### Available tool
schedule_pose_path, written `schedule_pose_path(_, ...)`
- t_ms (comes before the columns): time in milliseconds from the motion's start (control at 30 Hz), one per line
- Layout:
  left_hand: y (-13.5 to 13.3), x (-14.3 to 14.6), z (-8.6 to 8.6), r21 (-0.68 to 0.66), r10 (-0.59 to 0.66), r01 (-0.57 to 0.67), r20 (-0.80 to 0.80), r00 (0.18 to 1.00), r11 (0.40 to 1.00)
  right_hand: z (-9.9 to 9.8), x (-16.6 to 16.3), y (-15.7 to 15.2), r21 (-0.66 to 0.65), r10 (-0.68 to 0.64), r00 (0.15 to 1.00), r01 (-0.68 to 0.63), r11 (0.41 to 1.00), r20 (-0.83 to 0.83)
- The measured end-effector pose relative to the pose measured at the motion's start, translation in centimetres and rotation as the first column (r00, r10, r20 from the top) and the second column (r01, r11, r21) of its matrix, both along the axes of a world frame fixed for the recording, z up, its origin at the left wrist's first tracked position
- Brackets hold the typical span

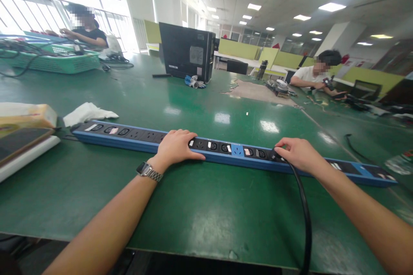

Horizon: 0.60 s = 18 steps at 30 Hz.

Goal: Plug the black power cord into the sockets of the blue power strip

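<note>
Left hand [177, 145] grips power strip [214, 158] on green surface [209, 219], fingers draped over; right hand [298, 152] has fingers pinched around black plug [275, 155] at strip, cable [305, 206] trailing toward near edge.

Left hand [177, 147] on power strip [237, 151]

Table [206, 206]: free stretch between the forearms [119, 210], nearside. Obstacles: power strip [219, 150], lying across; cable [305, 206], trailing from right hand [298, 152]; tissue pack [27, 114], far left; clear bottle [402, 163], perhaps, at right edge.
</note>
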State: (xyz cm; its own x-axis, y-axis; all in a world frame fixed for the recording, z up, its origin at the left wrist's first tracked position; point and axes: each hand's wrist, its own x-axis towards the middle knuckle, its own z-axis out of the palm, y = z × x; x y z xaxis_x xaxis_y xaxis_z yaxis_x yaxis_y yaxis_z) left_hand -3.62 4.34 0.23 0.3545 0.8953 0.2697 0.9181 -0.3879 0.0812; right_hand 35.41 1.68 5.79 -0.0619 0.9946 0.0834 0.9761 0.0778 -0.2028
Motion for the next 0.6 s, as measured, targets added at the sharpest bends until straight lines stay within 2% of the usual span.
schedule_pose_path(167, 0.0, 0.0, 0.0, 0.0, -0.006, 0.006, 0.001, 1.0, 1.0, 0.4, -0.4, 0.3, -0.034, -0.033, 0.999, 0.035, 0.999, 0.037)
schedule_pose_path(367, -0.1, 0.0, 0.1, -0.01, -0.003, 0.003, 0.006, 1.0, 1.0, 0.6, 0.0, 0.7, -0.119, 0.028, 0.999, -0.023, 0.993, 0.037)
schedule_pose_path(467, -0.1, 0.0, 0.1, -0.004, -0.006, 0.007, 0.013, 1.0, 1.0, -0.4, -0.3, 0.3, -0.061, 0.066, 0.994, -0.061, 0.996, 0.089)
schedule_pose_path(600, -0.2, 0.1, 0.2, 0.001, -0.009, 0.009, 0.013, 1.0, 1.0, -1.0, -0.5, -0.5, 0.03, 0.015, 0.995, -0.018, 0.999, 0.099)
